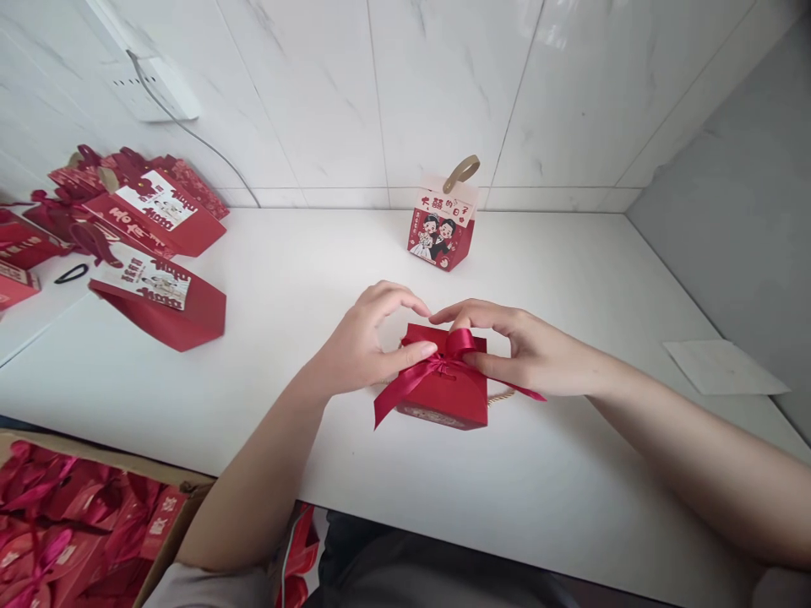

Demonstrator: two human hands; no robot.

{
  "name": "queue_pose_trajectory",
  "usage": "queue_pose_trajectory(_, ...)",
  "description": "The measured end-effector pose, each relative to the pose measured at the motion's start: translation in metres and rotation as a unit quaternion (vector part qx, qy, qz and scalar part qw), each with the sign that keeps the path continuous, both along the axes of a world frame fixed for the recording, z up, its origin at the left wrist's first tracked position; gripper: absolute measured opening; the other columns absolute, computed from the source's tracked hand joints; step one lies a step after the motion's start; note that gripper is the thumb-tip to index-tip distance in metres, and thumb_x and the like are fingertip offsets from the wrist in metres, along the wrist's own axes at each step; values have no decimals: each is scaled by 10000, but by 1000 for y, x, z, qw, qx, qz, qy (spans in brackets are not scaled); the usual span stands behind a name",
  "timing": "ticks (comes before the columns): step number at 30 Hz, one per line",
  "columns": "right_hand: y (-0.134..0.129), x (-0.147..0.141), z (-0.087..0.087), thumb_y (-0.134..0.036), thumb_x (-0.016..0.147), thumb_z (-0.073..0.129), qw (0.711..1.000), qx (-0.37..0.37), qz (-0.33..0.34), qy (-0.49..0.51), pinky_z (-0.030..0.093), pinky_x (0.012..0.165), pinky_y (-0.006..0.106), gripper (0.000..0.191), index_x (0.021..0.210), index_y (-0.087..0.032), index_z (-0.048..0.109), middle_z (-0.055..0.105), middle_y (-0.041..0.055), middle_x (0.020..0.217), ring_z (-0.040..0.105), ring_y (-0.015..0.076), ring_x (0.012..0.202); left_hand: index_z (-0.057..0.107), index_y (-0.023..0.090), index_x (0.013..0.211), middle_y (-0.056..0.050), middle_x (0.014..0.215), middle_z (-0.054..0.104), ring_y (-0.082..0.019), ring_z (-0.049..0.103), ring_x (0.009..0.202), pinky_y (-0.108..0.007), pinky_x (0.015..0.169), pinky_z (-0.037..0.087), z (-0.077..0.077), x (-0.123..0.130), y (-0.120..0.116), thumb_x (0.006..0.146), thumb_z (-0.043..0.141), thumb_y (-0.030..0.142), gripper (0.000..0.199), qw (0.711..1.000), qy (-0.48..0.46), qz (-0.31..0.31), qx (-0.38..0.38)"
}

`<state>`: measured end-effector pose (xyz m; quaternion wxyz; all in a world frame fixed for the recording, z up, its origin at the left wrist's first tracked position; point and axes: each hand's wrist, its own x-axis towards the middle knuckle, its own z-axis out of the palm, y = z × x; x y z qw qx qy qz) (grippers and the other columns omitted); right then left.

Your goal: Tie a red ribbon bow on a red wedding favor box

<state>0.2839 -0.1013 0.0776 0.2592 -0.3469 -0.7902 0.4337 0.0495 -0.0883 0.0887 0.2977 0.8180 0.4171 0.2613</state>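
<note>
A small red gift box stands on the white table in front of me. Tied across its upper part is a shiny crimson ribbon, with one loop standing up and tails hanging to both sides. My left hand is curved round the box's left side, its thumb pressed on the ribbon near the knot. From the right, my right hand pinches the ribbon by the loop, thumb in front. The two index fingertips nearly meet above the box. A twisted cord handle shows at the box's right side.
A red and white box with a cartoon couple stands by the tiled wall. Several red gift boxes are grouped at the left. Below them, a carton holds ribboned red boxes. White paper lies at the right.
</note>
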Motion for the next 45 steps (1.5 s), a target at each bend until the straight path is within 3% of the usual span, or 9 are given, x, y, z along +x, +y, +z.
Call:
queue_pose_trajectory(4,0,-1,-1,-122,837,504,1000,18,-2,9,491,930,369,167,890,-227,622,560,44,1294,569,235,1155,646,216,832,-51,1272,517,-225,481,1242,-348,1007,445,-4,6,-4,808,645,332,118,997,24,-66,-29)
queue_pose_trajectory(10,-4,-4,-3,-181,873,484,998,-19,-61,-12,531,770,342,148,974,-246,569,647,24,1089,648,208,930,687,236,842,-30,1348,480,-227,522,1219,-344,954,505,-5,5,-4,813,637,314,97,994,25,-72,-78)
queue_pose_trajectory(13,-4,-3,-5,-202,857,514,996,-6,-79,-47,524,754,346,106,942,-240,566,645,32,1084,653,221,909,676,226,813,-19,1366,481,-210,580,1132,-360,952,511,-4,5,-3,807,637,300,84,992,26,-67,-99)
queue_pose_trajectory(17,-3,-2,-5,-251,875,504,994,-18,-88,-67,505,602,309,78,937,-245,551,626,39,1107,655,207,820,672,214,800,-29,1381,477,-210,602,1096,-378,958,508,-5,5,-2,791,650,284,74,991,21,-69,-109)
queue_pose_trajectory(19,-3,-2,-5,-247,878,505,995,-10,-79,-67,508,634,311,87,951,-251,552,620,33,1112,648,211,873,677,216,803,-27,1379,478,-216,586,1127,-383,981,495,-5,5,-2,791,650,284,73,992,15,-70,-103)
queue_pose_trajectory(24,-4,-4,-4,-245,873,535,998,7,-37,-53,474,902,360,48,863,-240,582,580,38,1227,509,247,1218,676,219,793,-28,1367,490,-242,526,1217,-424,1044,444,-5,6,-2,792,654,287,72,995,6,-61,-82)
queue_pose_trajectory(30,-3,-4,-2,-265,868,538,997,-72,-21,-35,495,823,341,41,887,-244,568,616,21,1150,601,212,1008,690,221,814,-57,1367,494,-263,494,1260,-442,1047,435,-8,5,-1,787,659,298,88,993,-4,-70,-100)
queue_pose_trajectory(37,-2,-1,-3,-222,847,541,996,-70,-19,-52,460,847,343,106,934,-240,600,622,17,1088,585,205,975,686,209,780,-54,1403,481,-259,504,1261,-407,1004,480,-11,5,1,758,668,230,35,989,-19,-89,-121)
queue_pose_trajectory(45,0,-3,-2,-257,923,469,999,-35,37,-15,442,881,351,184,987,-245,641,594,40,1136,548,204,1033,698,214,756,-63,1325,588,-248,420,1333,-458,1103,390,-16,5,9,737,691,148,69,988,-49,-148,10)
